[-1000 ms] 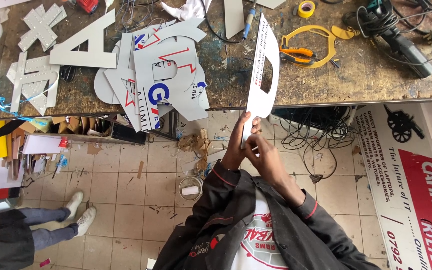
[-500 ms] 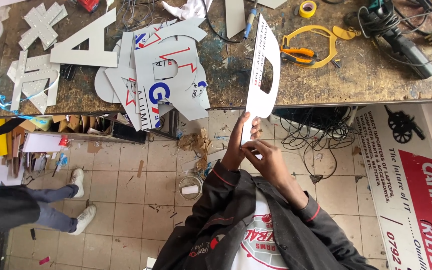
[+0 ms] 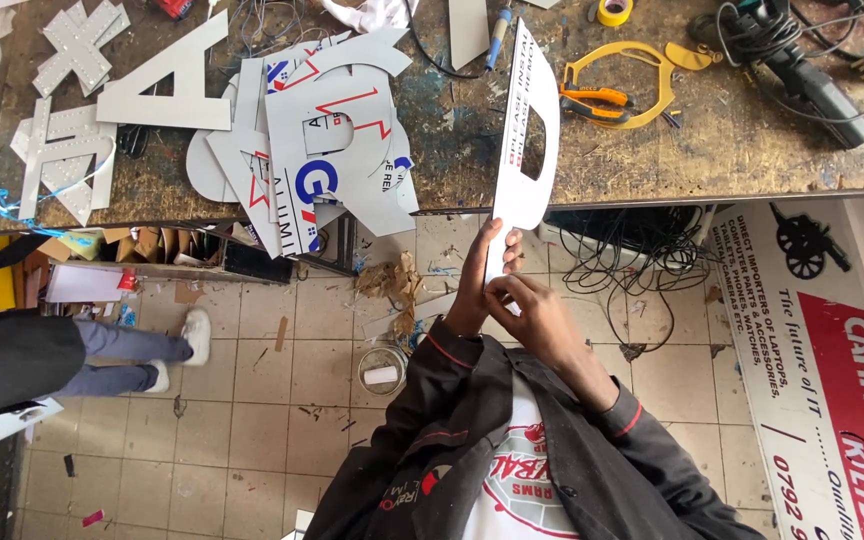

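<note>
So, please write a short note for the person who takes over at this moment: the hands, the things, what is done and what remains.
Left hand: grips the lower edge of the white cut-out panel, held upright on edge in front of the chest.
Right hand: fingers pinch the same lower end, beside the left hand.
Workbench: pile of cut sheet pieces, grey letter shapes, yellow-handled tool, tape roll, power tool.
Another person's legs are at the left, on the tiled floor.
Done: panel already cut to shape, with an opening. Left: panel not yet put down.
</note>
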